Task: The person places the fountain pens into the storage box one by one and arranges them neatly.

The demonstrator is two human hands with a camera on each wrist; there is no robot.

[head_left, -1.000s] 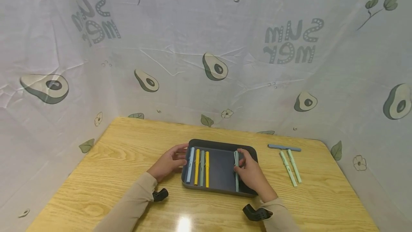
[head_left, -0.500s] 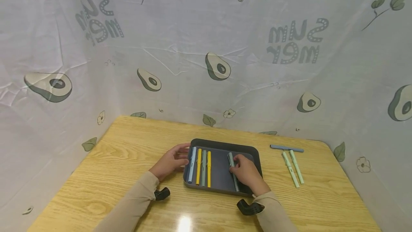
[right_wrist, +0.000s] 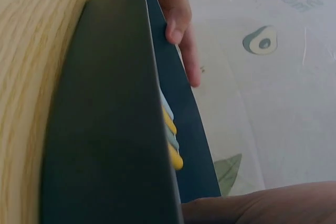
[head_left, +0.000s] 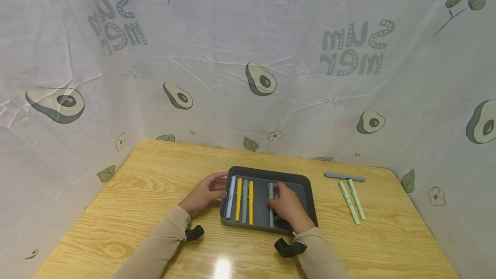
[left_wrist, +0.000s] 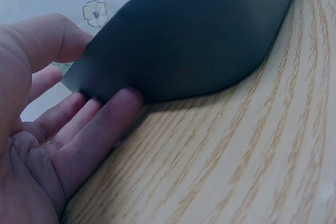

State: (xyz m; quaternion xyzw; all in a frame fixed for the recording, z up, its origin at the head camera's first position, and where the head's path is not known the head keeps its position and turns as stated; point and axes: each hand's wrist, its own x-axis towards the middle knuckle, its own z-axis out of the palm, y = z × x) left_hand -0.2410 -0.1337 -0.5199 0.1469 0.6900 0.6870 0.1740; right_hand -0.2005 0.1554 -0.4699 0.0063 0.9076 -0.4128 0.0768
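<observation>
The big pale cloth (head_left: 217,25) says "Summer" twice, backwards. In front is a wood table (head_left: 155,175) with a dark tray (head_left: 267,174). The left hand (head_left: 205,193), fingers spread, touches the tray's left side. The right hand (head_left: 287,205) pinches a green pen (head_left: 271,190) inside, right of four pens (head_left: 250,201). Three more pens (head_left: 349,203) lie outside, to the right.

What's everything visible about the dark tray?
The tray is dark grey, rectangular with rounded corners and raised sides; matte, perhaps plastic or coated metal. It sits flat on the wooden table. Four pens lie side by side toward its left; the right hand holds a fifth pen within it. The left hand touches its left wall.
</observation>
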